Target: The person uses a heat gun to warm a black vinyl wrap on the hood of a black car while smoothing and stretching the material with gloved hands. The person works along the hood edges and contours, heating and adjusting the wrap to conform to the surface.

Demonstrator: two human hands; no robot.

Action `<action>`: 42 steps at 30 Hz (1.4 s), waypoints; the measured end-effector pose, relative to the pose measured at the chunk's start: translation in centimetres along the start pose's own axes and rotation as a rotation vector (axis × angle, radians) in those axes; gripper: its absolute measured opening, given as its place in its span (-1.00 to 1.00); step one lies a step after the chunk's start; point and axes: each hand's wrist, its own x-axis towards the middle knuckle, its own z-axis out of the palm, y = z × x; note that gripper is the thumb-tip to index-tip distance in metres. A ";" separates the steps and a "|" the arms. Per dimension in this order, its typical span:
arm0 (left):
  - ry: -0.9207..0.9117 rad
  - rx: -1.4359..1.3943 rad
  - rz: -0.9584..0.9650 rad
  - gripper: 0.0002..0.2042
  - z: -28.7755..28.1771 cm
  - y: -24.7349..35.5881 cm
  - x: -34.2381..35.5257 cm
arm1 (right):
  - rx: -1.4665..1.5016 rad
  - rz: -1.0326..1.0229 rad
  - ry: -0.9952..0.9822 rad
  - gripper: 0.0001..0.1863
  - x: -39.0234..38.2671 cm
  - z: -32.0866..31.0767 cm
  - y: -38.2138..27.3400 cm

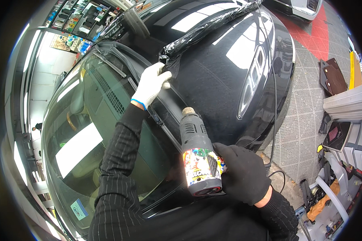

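Observation:
My left hand (151,85), in a white glove with a blue cuff edge, is at the rear edge of a black car's hood (209,86). Its fingers are curled on the edge of a dark film, next to the near end of a crumpled, shiny black film bundle (201,33) that lies across the hood. In a black glove, my right hand (243,170) grips a heat gun (197,150) with a grey front and a colourful sticker-patterned body. The gun's nozzle (188,110) points away from me, over the windshield's base, apart from the film.
The windshield (104,136) and a wiper (163,126) lie to the left. A black cord (274,100) runs down past the headlight (251,82). Tools and scraps (334,190) clutter the right, beside grey floor tiles (303,120). Shelves (78,20) stand at the back left.

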 end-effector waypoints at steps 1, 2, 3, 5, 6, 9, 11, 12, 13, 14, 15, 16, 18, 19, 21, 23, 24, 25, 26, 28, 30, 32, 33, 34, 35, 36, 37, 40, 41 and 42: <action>0.005 -0.012 -0.012 -0.83 0.0 0.1 0.0 | 0.002 -0.002 -0.002 -0.34 0.0 0.0 0.0; -0.013 -0.013 -0.011 -0.84 -0.1 0.3 0.0 | 0.000 -0.008 0.002 -0.34 0.1 0.0 0.0; -0.031 -0.014 -0.011 -0.86 -0.1 0.4 -0.1 | -0.001 -0.014 0.006 -0.34 0.1 -0.1 0.0; -0.060 -0.036 -0.012 -0.89 -0.3 0.5 0.0 | 0.000 -0.018 0.011 -0.34 0.1 -0.2 0.0; -0.071 -0.054 -0.014 -0.90 -0.4 0.5 0.1 | 0.003 -0.016 0.012 -0.34 0.1 -0.3 0.0; -0.089 -0.131 -0.081 -0.90 -1.1 0.4 0.2 | 0.003 -0.004 0.013 -0.34 -0.1 -0.5 0.0; -0.107 -0.244 -0.127 -0.88 -1.3 0.1 -0.1 | 0.011 0.000 0.021 -0.34 -0.1 -0.4 0.1; -0.121 -0.327 -0.136 -0.87 -1.3 0.0 -0.2 | 0.020 -0.002 0.031 -0.34 -0.1 -0.4 0.1; -0.136 -0.411 -0.140 -0.86 -1.2 -0.1 -0.3 | 0.025 -0.007 0.045 -0.34 0.0 -0.4 0.2; -0.174 -0.453 -0.181 -0.83 -1.2 -0.1 -0.3 | 0.026 -0.012 0.052 -0.34 0.0 -0.3 0.3; -0.149 -0.450 -0.195 -0.81 -1.1 -0.2 -0.4 | 0.030 -0.015 0.058 -0.34 0.1 -0.2 0.4; -0.124 -0.445 -0.209 -0.79 -0.9 -0.2 -0.4 | 0.035 -0.018 0.065 -0.34 0.2 -0.1 0.5; -0.052 -0.421 -0.176 -0.76 -0.5 -0.2 -0.5 | 0.039 -0.017 0.063 -0.34 0.3 0.0 0.5; -0.089 -0.399 -0.195 -0.76 -0.6 -0.1 -0.4 | 0.041 -0.014 0.062 -0.34 0.3 0.0 0.5; -0.142 -0.344 -0.256 -0.77 -0.9 0.2 0.2 | 0.048 -0.010 0.047 -0.35 0.2 -0.1 0.6; -0.186 -0.261 -0.206 -0.73 -0.9 0.4 0.4 | 0.060 -0.012 0.037 -0.35 0.2 -0.1 0.6; -0.172 -0.197 -0.214 -0.71 -0.8 0.5 0.4 | 0.062 -0.014 0.039 -0.35 0.2 -0.1 0.6; -0.138 -0.069 -0.129 -0.72 -0.7 0.6 0.4 | 0.061 -0.017 0.042 -0.35 0.2 -0.1 0.7; -0.077 0.074 -0.068 -0.73 -0.5 0.5 0.2 | 0.064 -0.019 0.050 -0.35 0.2 -0.1 0.7; -0.029 0.181 0.006 -0.74 -0.2 0.6 -0.1 | 0.074 -0.020 0.053 -0.34 0.2 -0.1 0.7; -0.040 0.114 0.017 -0.75 0.0 0.6 -0.1 | 0.072 -0.031 0.061 -0.35 0.2 -0.1 0.7; -0.013 0.076 0.036 -0.77 0.3 0.6 -0.2 | 0.063 -0.027 0.051 -0.35 0.2 -0.1 0.7; 0.000 0.054 0.041 -0.78 0.4 0.5 -0.3 | 0.057 -0.022 0.042 -0.36 0.2 -0.1 0.7; 0.009 0.045 0.014 -0.81 0.4 0.4 -0.3 | 0.050 -0.010 0.021 -0.36 0.2 -0.1 0.7; 0.008 0.030 -0.006 -0.83 0.4 0.4 -0.3 | 0.050 -0.016 0.023 -0.36 0.2 -0.1 0.8; 0.015 0.018 -0.022 -0.85 0.4 0.3 -0.3 | 0.051 -0.014 0.015 -0.36 0.2 -0.1 0.8; 0.015 -0.006 -0.024 -0.86 0.4 0.2 -0.4 | 0.053 -0.012 0.008 -0.37 0.2 -0.1 0.8; 0.020 -0.041 -0.018 -0.86 0.4 0.0 -0.6 | 0.058 -0.001 0.004 -0.38 0.1 0.0 0.8; 0.014 -0.028 -0.016 -0.85 0.4 0.0 -0.6 | 0.050 -0.006 0.012 -0.38 0.1 0.0 0.8; 0.008 -0.014 -0.014 -0.85 0.4 0.0 -0.6 | 0.048 -0.004 0.011 -0.38 0.0 0.0 0.8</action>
